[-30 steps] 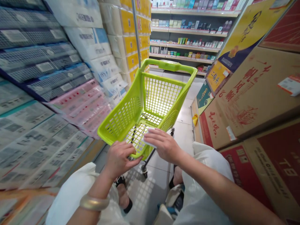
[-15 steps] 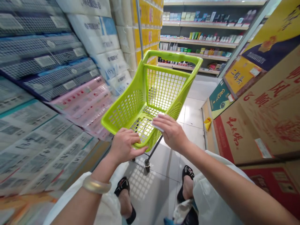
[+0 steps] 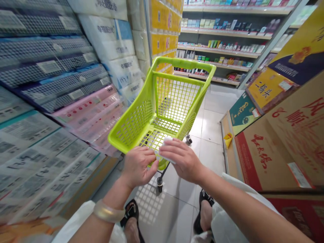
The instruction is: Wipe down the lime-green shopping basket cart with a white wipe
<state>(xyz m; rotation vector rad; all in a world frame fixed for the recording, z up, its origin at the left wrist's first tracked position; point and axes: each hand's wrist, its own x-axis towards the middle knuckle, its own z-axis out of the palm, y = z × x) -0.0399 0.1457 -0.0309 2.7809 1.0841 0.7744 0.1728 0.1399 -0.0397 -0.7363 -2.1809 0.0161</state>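
A lime-green plastic shopping cart (image 3: 141,116) stands on the tiled aisle floor just ahead of me, with nothing in its basket. My left hand (image 3: 138,166) is closed over the cart's near rim. My right hand (image 3: 181,158) presses a small white folded cloth or tissue (image 3: 165,141) against the same near rim, fingers curled over it. A pale bangle (image 3: 108,212) sits on my left wrist.
Stacked packs of tissue and paper goods (image 3: 58,91) wall the left side. Large cardboard cartons (image 3: 283,135) line the right. Shelves of small bottles and boxes (image 3: 222,44) cross the aisle's far end. My sandalled feet (image 3: 205,206) stand on the pale tiles.
The cart and I have moved forward along the aisle. My right hand has shifted closer to my left on the near rim, still over the white cloth.
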